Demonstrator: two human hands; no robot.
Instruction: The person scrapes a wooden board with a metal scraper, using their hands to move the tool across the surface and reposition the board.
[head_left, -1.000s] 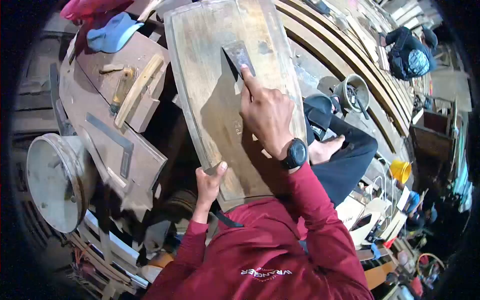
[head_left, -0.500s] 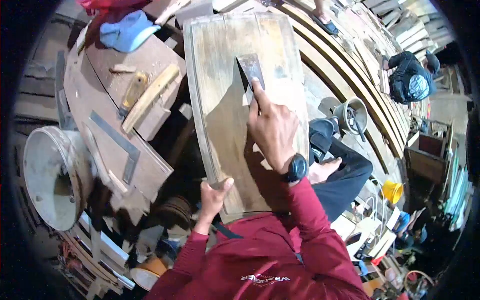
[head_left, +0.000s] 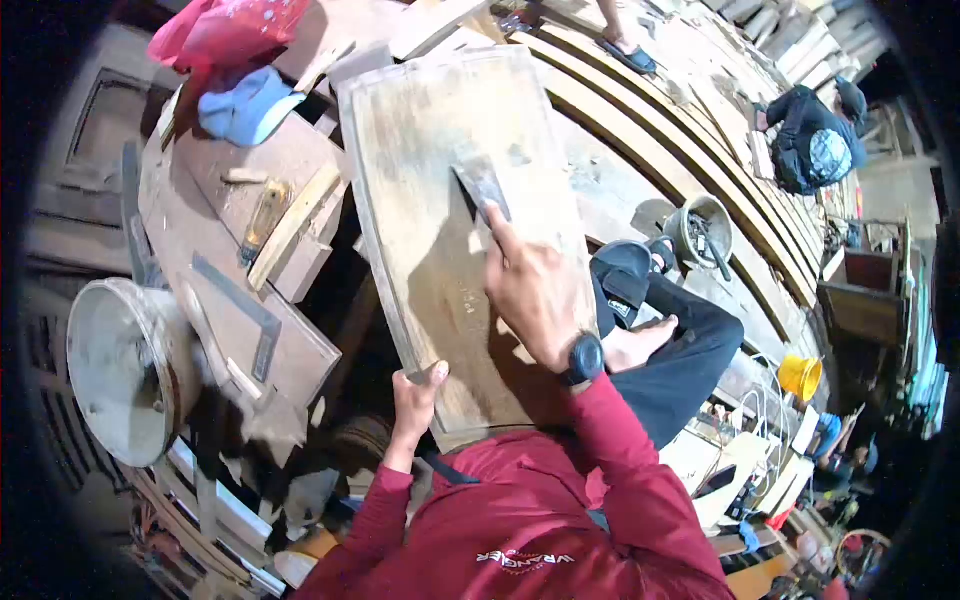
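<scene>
A framed wooden panel stretches away from my lap. My right hand, with a black watch at the wrist, is closed on a flat metal scraper blade, the index finger extended along it, and the blade rests on the panel's upper middle. The hand casts a dark shadow to its left. At the panel's lower left edge my left hand grips the rim, thumb on top.
A white bucket stands at the left, near a metal square on a board. A small bucket of tools is at the right. Another person sits at the upper right, and a sandalled foot shows at the top.
The view has shifted, and the panel sits lower and further left in it. My right hand and the scraper are slightly nearer to me along the panel. My left hand keeps its hold.
</scene>
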